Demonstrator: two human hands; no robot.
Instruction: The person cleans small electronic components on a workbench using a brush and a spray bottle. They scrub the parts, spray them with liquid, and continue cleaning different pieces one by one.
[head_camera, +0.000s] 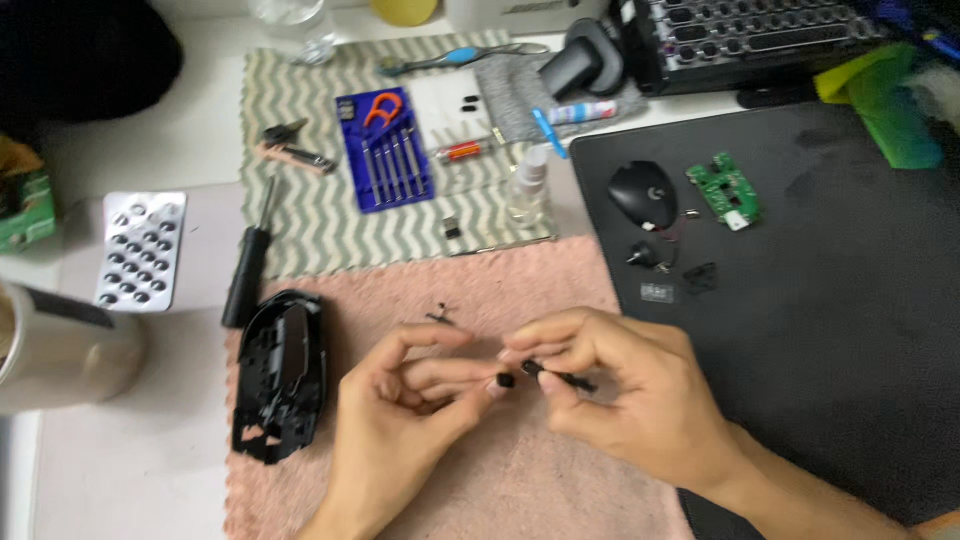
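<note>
Seen from above, a cluttered desk runs left to right. At the far left stands a metal cup (55, 350), and just beyond it lies a silver pill blister pack (141, 250). Next comes a black screwdriver (247, 268), lying beside a grey zigzag cloth (300, 215) that carries a blue case of small screwdrivers (383, 150). Below it, on a pink towel (520, 470), rests a black plastic mouse shell (281, 375), hollow side up. In the middle, both hands meet over the towel. The left hand (395, 420) comes up from the lower edge, palm turned inward, fingers curled, with thumb and fingertip closed in a pinch on a tiny black part (505, 381). The right hand (625, 385) reaches in from the lower right, wrist angled, thumb and forefinger pinched tight around a small black pin-like piece (555, 376), its end almost touching the tiny part. Just above the hands a small black clip (441, 316) lies on the towel. To the right, a black mat (830, 330) holds a black mouse cover (642, 193), a green circuit board (725, 189) and a few small black pieces (665, 265).
</note>
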